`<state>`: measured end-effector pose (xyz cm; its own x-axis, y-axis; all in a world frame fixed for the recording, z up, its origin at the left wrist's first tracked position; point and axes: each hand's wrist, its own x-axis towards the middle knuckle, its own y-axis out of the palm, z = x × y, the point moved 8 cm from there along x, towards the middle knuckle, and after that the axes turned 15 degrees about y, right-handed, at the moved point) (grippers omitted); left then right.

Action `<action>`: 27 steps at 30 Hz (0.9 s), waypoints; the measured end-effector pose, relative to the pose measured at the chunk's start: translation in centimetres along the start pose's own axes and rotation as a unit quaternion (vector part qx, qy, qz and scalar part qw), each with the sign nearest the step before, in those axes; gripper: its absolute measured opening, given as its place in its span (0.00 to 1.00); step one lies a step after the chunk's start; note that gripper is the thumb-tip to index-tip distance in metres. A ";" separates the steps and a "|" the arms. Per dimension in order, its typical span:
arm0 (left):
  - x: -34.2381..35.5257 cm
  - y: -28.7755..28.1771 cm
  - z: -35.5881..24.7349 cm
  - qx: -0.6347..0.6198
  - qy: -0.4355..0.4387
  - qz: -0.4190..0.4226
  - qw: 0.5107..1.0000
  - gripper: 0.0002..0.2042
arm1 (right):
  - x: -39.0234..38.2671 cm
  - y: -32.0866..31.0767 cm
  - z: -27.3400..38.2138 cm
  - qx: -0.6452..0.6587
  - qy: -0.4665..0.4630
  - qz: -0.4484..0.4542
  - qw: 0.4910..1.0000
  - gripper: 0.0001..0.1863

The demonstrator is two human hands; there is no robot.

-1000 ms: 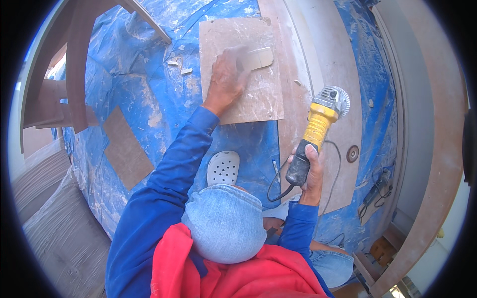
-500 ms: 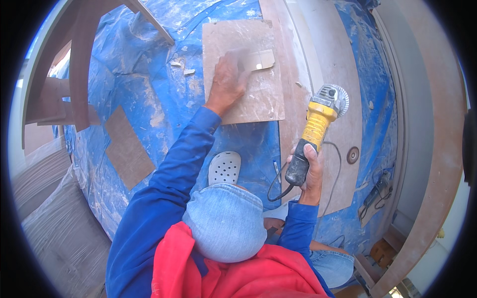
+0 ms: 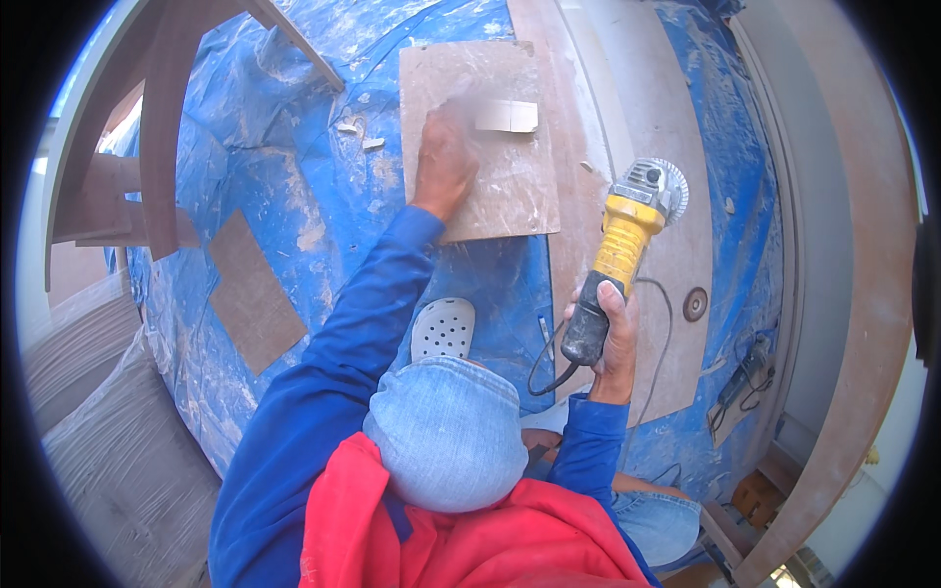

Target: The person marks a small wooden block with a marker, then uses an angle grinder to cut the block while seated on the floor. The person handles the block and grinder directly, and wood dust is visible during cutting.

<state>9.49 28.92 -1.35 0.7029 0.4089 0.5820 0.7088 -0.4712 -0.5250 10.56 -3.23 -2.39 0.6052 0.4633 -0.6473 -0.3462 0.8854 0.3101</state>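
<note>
My left hand is closed on one end of a small cream rectangular strip, which has a thin line across it. The fingertips are blurred. Beneath it lies a flat brown board, pale with dust and scratches. In my right hand is a yellow and black angle grinder, gripped by its dark rear handle. Its grey head points away from me and carries a toothed disc. From the handle's end a black cord loops down.
A dusty blue tarp covers the ground. Long wooden panels lie at right, with a loose round disc on one. Another power tool rests at far right. A brown offcut and curved wooden frame are at left.
The cream strip has turned in my left hand and now lies more level, shifted slightly left. My right hand and the grinder have hardly moved.
</note>
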 end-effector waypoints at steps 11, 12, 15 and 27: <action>1.7 4.4 -1.3 0.170 -0.006 0.030 0.985 0.45 | -1.0 0.3 1.0 -0.003 -0.010 -0.011 1.000 0.26; 2.1 4.7 -0.6 0.133 -0.010 0.074 0.988 0.45 | -1.0 0.2 1.0 -0.005 -0.007 -0.016 1.000 0.26; 2.9 4.0 -0.9 0.087 0.032 0.163 0.982 0.40 | -1.2 0.0 1.0 -0.004 -0.008 -0.023 1.000 0.26; -9.9 9.3 -16.1 -0.702 -0.361 0.224 0.572 0.33 | -1.6 4.0 -1.4 0.263 0.018 0.216 0.940 0.38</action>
<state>8.12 7.85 -1.99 0.9958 -0.0209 -0.0892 0.0579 -0.6113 0.7893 7.18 -0.45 -1.04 0.4616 0.7908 -0.4020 -0.1455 0.5145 0.8451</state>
